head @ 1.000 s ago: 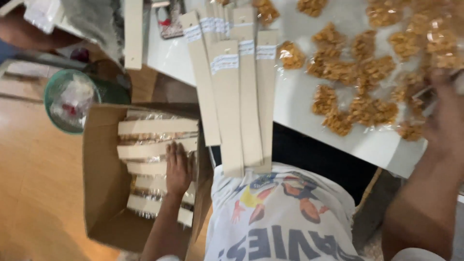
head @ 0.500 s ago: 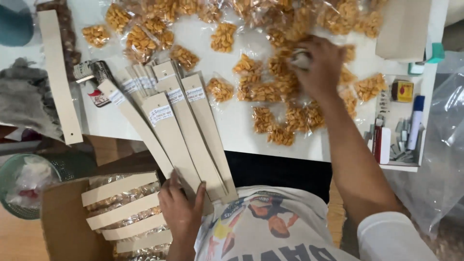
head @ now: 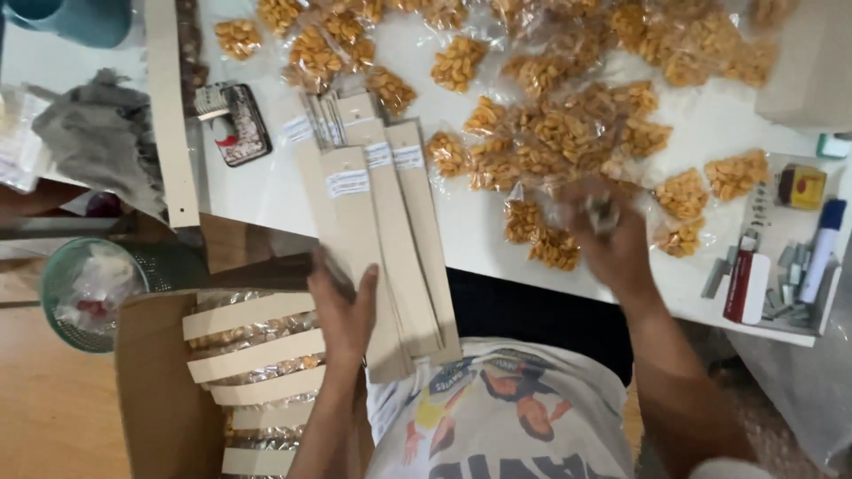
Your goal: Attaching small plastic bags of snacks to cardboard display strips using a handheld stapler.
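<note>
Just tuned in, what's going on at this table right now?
A person sits at a white table strewn with small clear bags of orange snacks. The left hand rests on a stack of long cardboard strips hanging over the table's near edge. The right hand, blurred, is among the bags and seems to grip something small. An open cardboard box on the left holds strips with bags attached.

Clear plastic packets of yellow-orange snacks (head: 568,133) lie scattered across the far and middle part of the white table (head: 266,191). Long tan cardboard strips (head: 382,239), each bearing a small white rectangular label (head: 347,184), overhang its near edge. More strips over packets fill the brown cardboard box (head: 155,390) below the near-left corner.
</note>
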